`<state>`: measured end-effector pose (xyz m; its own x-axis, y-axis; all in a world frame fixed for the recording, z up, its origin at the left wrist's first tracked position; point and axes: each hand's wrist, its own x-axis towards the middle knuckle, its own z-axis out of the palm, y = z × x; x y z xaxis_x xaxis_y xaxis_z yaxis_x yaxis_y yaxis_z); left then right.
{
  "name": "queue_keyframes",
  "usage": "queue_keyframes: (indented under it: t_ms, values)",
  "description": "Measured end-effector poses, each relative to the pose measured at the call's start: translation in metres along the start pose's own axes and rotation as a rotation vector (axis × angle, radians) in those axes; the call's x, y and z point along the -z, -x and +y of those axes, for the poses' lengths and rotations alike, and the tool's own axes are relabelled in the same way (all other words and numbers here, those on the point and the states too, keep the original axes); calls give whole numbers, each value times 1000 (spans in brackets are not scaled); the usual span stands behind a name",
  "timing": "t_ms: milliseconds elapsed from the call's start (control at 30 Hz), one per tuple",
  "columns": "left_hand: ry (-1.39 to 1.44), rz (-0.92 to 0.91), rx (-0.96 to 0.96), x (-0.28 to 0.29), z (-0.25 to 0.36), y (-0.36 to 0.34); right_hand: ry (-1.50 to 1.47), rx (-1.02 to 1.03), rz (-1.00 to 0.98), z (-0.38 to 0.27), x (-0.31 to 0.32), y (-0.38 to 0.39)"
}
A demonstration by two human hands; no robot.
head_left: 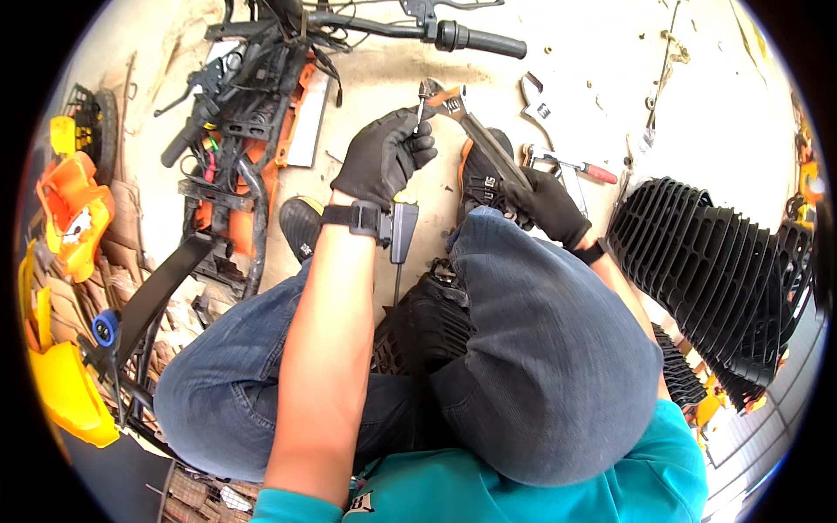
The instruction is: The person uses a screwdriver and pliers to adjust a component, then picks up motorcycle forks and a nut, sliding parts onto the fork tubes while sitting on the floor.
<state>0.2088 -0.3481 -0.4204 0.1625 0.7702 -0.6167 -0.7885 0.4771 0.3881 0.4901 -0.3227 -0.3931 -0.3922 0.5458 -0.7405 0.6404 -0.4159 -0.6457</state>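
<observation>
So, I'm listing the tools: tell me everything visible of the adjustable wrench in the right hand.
The adjustable wrench looks metallic: a long, straight, greyish handle and a shinier head with an adjusting screw. The black-gloved right hand grips the handle's end. The wrench slants up and leftward, in front of a shoe, its head near the slim metal piece in the left hand; contact is unclear.
</observation>
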Motion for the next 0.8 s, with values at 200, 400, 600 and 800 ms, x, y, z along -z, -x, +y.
queue_keyframes:
  t_ms: [200,400,600,800]
  values:
    - [65,-136,-114,-66,25,63,77,161,167,15,1,20]
    - [90,-112,-146,-114,42,127,-418,5,87,27,-5,-6]
    - [153,-161,-179,-135,46,185,-109,-2,202,60,3,-16]
    - [91,-99,-203,-143,42,206,59,-8,392,45,-5,0]
